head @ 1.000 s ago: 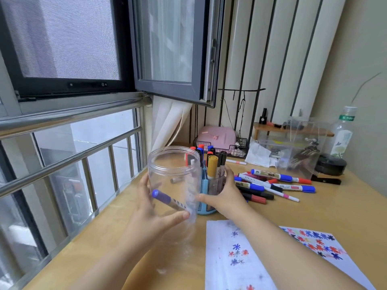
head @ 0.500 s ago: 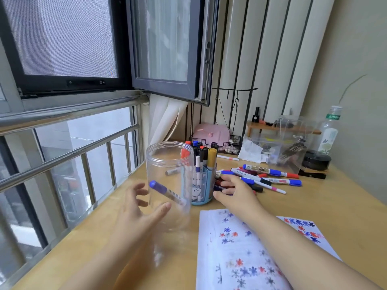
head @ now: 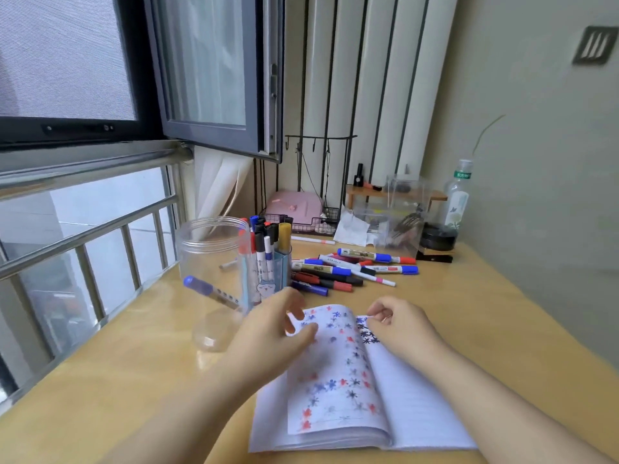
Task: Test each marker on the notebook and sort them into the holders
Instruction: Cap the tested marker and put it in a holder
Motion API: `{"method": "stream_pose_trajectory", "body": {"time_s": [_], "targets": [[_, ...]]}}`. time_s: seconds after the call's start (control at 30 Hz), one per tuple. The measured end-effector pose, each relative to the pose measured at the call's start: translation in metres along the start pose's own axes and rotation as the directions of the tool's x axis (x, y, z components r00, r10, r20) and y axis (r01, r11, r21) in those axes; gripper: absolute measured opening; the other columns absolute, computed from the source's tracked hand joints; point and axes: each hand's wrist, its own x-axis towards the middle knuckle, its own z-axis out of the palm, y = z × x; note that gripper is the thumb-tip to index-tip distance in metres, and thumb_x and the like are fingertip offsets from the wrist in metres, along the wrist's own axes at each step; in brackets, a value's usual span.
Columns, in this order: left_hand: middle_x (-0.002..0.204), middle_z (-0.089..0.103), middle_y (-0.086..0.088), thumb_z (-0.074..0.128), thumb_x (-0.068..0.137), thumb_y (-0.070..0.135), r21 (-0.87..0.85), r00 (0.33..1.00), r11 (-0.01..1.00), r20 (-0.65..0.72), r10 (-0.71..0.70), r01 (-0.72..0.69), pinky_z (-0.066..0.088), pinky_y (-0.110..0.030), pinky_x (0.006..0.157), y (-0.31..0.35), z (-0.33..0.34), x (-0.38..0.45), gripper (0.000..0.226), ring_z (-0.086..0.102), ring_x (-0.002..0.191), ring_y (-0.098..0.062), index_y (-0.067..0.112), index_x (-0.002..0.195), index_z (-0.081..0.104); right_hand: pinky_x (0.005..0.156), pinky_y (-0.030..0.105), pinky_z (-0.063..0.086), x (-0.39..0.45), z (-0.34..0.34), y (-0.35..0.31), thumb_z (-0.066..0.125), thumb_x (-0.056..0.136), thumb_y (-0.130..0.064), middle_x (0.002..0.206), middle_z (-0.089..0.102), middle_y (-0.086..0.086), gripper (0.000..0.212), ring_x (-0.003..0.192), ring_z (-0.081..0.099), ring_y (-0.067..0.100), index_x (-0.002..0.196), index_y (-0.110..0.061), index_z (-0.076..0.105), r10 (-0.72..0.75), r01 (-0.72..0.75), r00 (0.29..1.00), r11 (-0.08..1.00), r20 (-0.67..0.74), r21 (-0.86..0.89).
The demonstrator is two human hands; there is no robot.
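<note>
Both hands pinch the top of a notebook page, left hand and right hand with fingers curled on its edge, seemingly turning to clean paper for testing markers.

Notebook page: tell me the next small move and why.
Probably turn the page over to a clean one. Both hands, left and right, pinch the top edge of the notebook page, which is crowded with ink marks; untested markers lie behind.

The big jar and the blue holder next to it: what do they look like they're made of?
The jar looks like clear rigid plastic, glossy: the marker inside and the railing behind show through, and its rim is ribbed, probably threaded. The blue holder looks like opaque matte plastic or card with a printed cartoon; I can't tell which.
</note>
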Motion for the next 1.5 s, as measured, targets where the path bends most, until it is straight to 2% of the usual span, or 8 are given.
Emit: {"method": "stream_pose_trajectory", "body": {"time_s": [0.23, 0.47, 0.73, 0.9, 1.07, 1.23, 1.37, 1.5], "targets": [[0.108, 0.06, 0.004, 0.055, 0.085, 0.031, 0.223, 0.97, 0.973, 0.242, 0.003, -0.058, 0.043, -0.025, 0.078, 0.025, 0.068, 0.055, 0.022, 0.054, 0.097, -0.016, 0.022, 0.105, 0.057, 0.063, 0.02, 0.043, 0.025, -0.027, 0.043, 0.059, 0.087, -0.011, 0.075, 0.056, -0.006, 0.011, 0.06, 0.048, 0.005, 0.096, -0.013, 0.066, 0.046, -0.048, 0.999, 0.997, -0.025, -0.056], [0.086, 0.063, -0.001, 0.047, 0.077, 0.032, 0.192, 0.98, 0.973, -0.121, 0.156, -0.131, 0.048, -0.03, 0.067, -0.016, 0.096, 0.058, 0.031, 0.06, 0.079, -0.024, 0.011, 0.092, 0.064, 0.087, 0.025, 0.042, 0.079, -0.023, 0.057, 0.051, 0.096, -0.018, 0.118, 0.057, 0.006, 0.031, 0.104, 0.056, 0.02, 0.126, -0.012, 0.057, 0.001, -0.009, 1.0, 0.95, -0.026, -0.312], [0.085, 0.057, 0.004, 0.04, 0.078, 0.032, 0.131, 0.969, 0.979, -0.168, 0.18, -0.159, 0.049, -0.034, 0.064, -0.027, 0.097, 0.063, 0.031, 0.056, 0.076, -0.017, 0.014, 0.094, 0.061, 0.097, 0.033, 0.034, 0.142, 0.012, 0.075, 0.045, 0.097, -0.019, 0.126, 0.05, 0.006, 0.028, 0.119, 0.04, 0.027, 0.121, -0.017, 0.059, 0.003, -0.048, 0.996, 0.856, -0.088, -0.515], [0.084, 0.056, 0.005, 0.04, 0.078, 0.031, 0.139, 0.97, 0.977, -0.16, 0.184, -0.162, 0.049, -0.034, 0.061, -0.026, 0.096, 0.063, 0.028, 0.055, 0.073, -0.017, 0.016, 0.092, 0.059, 0.081, 0.032, 0.041, 0.134, -0.001, 0.076, 0.057, 0.092, -0.029, 0.105, 0.063, 0.003, 0.014, 0.098, 0.054, 0.023, 0.1, -0.02, 0.064, -0.044, 0.001, 0.994, 0.919, -0.099, -0.395], [0.083, 0.057, 0.003, 0.04, 0.079, 0.03, 0.145, 0.968, 0.975, -0.16, 0.192, -0.17, 0.049, -0.035, 0.059, -0.02, 0.09, 0.061, 0.029, 0.057, 0.072, -0.019, 0.013, 0.09, 0.061, 0.057, 0.017, 0.04, 0.094, -0.032, 0.056, 0.068, 0.085, -0.02, 0.074, 0.062, -0.004, 0.005, 0.066, 0.052, 0.007, 0.083, -0.018, 0.065, -0.069, 0.085, 0.963, 0.995, -0.262, 0.051], [0.081, 0.052, 0.01, 0.045, 0.081, 0.027, 0.06, 0.957, 0.984, -0.23, 0.176, -0.167, 0.035, -0.016, 0.062, 0.001, 0.079, 0.06, 0.019, 0.046, 0.074, -0.005, 0.015, 0.088, 0.057, 0.072, 0.012, 0.042, 0.042, -0.062, 0.025, 0.063, 0.089, -0.018, 0.082, 0.071, -0.007, 0.008, 0.085, 0.062, -0.001, 0.083, -0.022, 0.06, -0.099, 0.205, 0.951, 0.912, -0.294, 0.356], [0.09, 0.057, 0.011, 0.054, 0.088, 0.024, -0.001, 0.968, 0.98, -0.158, 0.195, -0.198, 0.039, -0.019, 0.066, 0.028, 0.07, 0.058, 0.013, 0.05, 0.079, -0.003, 0.018, 0.099, 0.058, 0.071, 0.005, 0.038, 0.006, -0.071, 0.013, 0.064, 0.088, -0.014, 0.085, 0.062, -0.021, 0.012, 0.087, 0.055, -0.01, 0.089, -0.026, 0.065, -0.306, 0.331, 0.924, 0.94, -0.229, 0.078], [0.096, 0.057, 0.008, 0.044, 0.09, 0.038, 0.008, 0.95, 0.951, -0.038, 0.308, -0.308, 0.039, -0.02, 0.074, 0.042, 0.068, 0.043, 0.031, 0.053, 0.085, -0.008, 0.017, 0.108, 0.059, 0.066, 0.019, 0.039, -0.014, -0.056, 0.02, 0.059, 0.085, -0.028, 0.078, 0.051, -0.018, 0.017, 0.075, 0.05, 0.002, 0.094, -0.021, 0.071, -0.447, 0.426, 0.882, 0.891, -0.145, -0.159]]}}
